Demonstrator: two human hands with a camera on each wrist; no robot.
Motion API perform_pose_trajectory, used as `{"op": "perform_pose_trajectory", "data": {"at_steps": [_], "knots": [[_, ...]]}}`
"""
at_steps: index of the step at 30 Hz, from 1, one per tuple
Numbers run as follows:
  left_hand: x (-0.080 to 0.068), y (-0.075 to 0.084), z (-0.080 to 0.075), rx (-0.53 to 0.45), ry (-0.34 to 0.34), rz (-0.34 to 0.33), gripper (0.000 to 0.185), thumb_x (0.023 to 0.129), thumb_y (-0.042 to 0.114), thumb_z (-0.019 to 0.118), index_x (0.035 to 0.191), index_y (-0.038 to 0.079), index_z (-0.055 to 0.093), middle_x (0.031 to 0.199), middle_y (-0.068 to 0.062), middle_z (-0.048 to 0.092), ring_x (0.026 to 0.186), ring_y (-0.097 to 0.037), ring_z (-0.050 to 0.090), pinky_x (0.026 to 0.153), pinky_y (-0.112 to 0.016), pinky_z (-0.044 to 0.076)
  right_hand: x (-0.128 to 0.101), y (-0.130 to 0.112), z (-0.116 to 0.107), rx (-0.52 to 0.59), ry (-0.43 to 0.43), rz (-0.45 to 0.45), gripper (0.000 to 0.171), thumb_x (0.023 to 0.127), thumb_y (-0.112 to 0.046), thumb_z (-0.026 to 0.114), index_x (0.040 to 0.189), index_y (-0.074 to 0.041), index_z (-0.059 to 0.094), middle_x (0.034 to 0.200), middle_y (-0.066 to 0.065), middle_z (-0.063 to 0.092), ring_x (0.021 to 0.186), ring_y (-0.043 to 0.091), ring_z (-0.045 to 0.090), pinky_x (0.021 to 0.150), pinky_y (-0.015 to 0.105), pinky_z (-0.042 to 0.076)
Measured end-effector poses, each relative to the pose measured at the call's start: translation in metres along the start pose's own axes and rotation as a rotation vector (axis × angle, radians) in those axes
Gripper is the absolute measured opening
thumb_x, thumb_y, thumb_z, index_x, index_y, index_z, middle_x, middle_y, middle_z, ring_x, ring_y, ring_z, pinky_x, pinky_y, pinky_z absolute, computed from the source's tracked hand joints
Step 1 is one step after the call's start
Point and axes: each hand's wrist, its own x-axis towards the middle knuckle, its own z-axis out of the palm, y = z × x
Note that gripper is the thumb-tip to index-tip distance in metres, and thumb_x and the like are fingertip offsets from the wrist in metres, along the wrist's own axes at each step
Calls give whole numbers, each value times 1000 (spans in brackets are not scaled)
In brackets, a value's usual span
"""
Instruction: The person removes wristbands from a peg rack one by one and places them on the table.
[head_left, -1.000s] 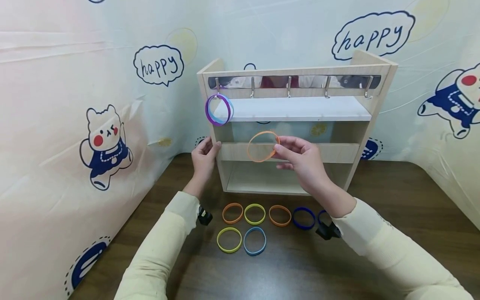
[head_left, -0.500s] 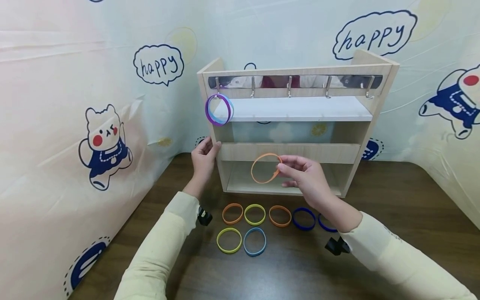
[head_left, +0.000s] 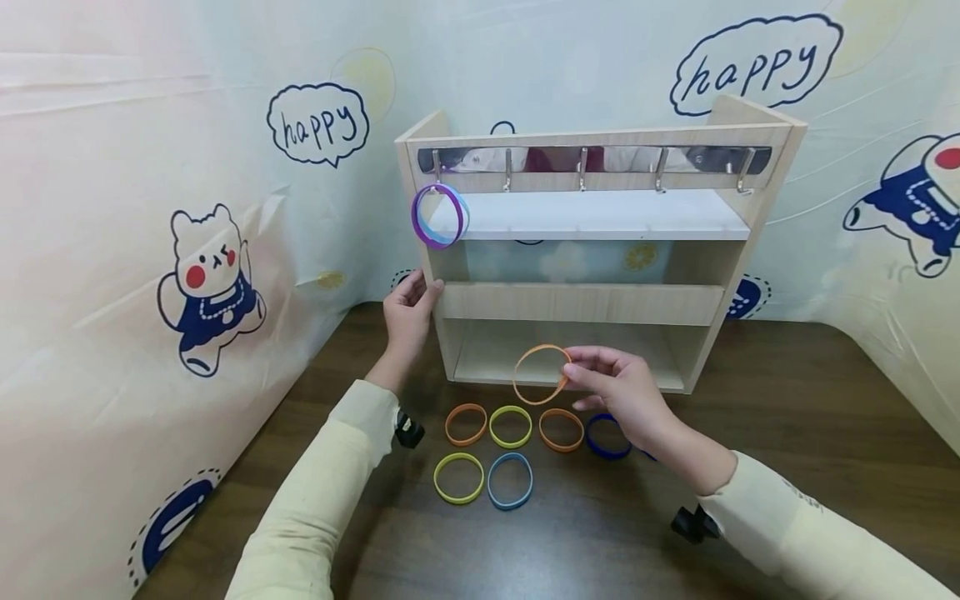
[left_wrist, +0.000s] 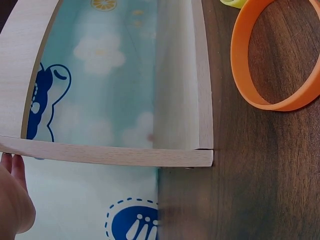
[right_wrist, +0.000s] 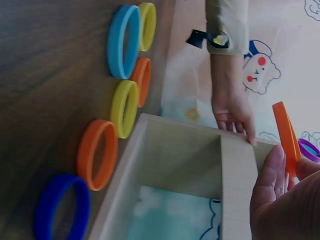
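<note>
My right hand pinches an orange silicone wristband between thumb and fingertips, in front of the lower opening of a small wooden shelf. The right wrist view shows the same orange wristband nearly edge-on. My left hand grips the shelf's left side panel, thumb at the front edge and fingers on the outer face. A purple wristband and a light blue one hang together from the leftmost metal hook.
Several wristbands lie on the dark wooden table: orange, yellow, another orange, dark blue, a second yellow and light blue. Another dark blue band is mostly hidden under my right forearm. A hook rail spans the shelf's top.
My right hand has come down with the orange wristband, from the shelf's middle board to just above the row of bands. The left hand keeps its hold on the side panel.
</note>
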Motion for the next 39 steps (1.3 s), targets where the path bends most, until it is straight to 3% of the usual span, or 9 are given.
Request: {"op": "perform_pose_trajectory", "data": {"at_steps": [8, 13, 21, 31, 39], "knots": [[1, 1, 2, 11, -6, 0, 36, 81, 18, 64, 115, 5, 58, 106, -9, 61, 93, -20, 57, 77, -31, 48, -9, 15, -5, -39, -33, 63, 40, 77, -20, 68, 110, -1, 57, 93, 16, 60, 85, 31, 59, 61, 38, 51], [1, 0, 2, 6, -6, -10, 36, 81, 18, 64, 115, 5, 58, 106, -10, 61, 93, -21, 57, 78, -30, 47, -14, 23, -9, -61, -51, 89, 41, 77, -19, 68, 111, 2, 55, 92, 12, 61, 81, 25, 60, 60, 36, 51], [-1, 0, 2, 18, 0, -10, 36, 81, 18, 64, 115, 5, 58, 106, -9, 61, 93, -20, 57, 78, -30, 47, -23, 39, -17, -86, -53, 151, 37, 77, -20, 68, 109, -3, 58, 91, 14, 62, 87, 32, 58, 61, 39, 51], [1, -4, 0, 18, 7, -4, 36, 81, 20, 65, 114, 7, 59, 106, -8, 61, 93, -20, 57, 78, -30, 47, -30, 55, -26, -102, -101, 159, 38, 79, -18, 66, 111, 1, 56, 92, 13, 64, 85, 30, 60, 61, 40, 51], [-1, 1, 1, 22, 6, -9, 36, 81, 19, 64, 114, 4, 58, 106, -10, 61, 93, -20, 57, 78, -29, 47, -37, 66, -26, -134, -139, 198, 40, 79, -17, 66, 111, 4, 55, 97, 20, 62, 81, 28, 62, 59, 39, 51]]}}
